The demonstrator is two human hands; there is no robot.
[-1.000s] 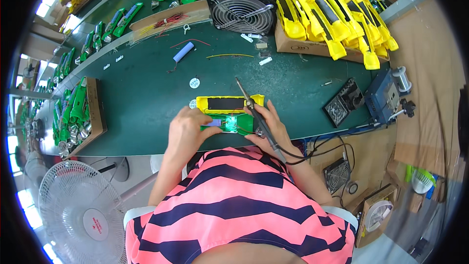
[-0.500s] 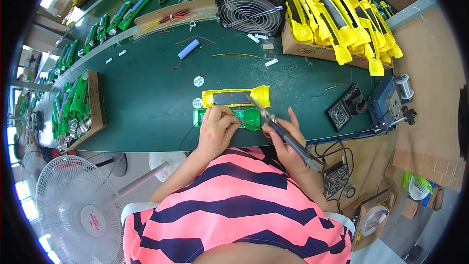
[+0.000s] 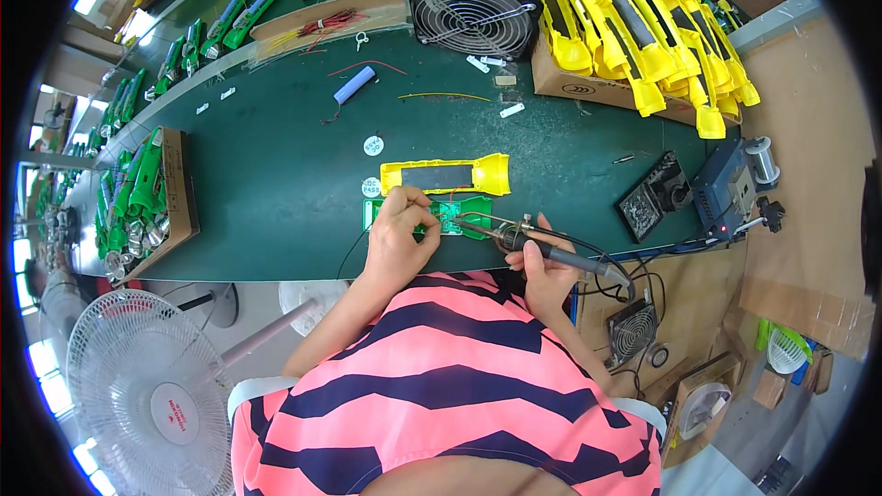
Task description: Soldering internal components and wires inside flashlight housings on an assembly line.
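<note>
On the near side of the bench lies a green plastic half-shell with a small green circuit board in it. My left hand rests over the shell's left part, thumb and forefinger pinched on what looks like a thin wire; the fingers mostly hide it. My right hand is closed round a soldering iron, whose tip points left at the board. Whether the tip touches the board, I cannot tell. Just beyond lies a yellow half-shell with a dark strip inside.
Behind stand a black metal fan and a carton of yellow shells. A carton of green assemblies sits left. A blue battery cell lies mid-bench. To the right are a soldering stand and a blue soldering station.
The soldering iron has swung lower and flatter, its tip moving from the yellow shell down to the circuit board. My left fingertips have shifted slightly up and left.
</note>
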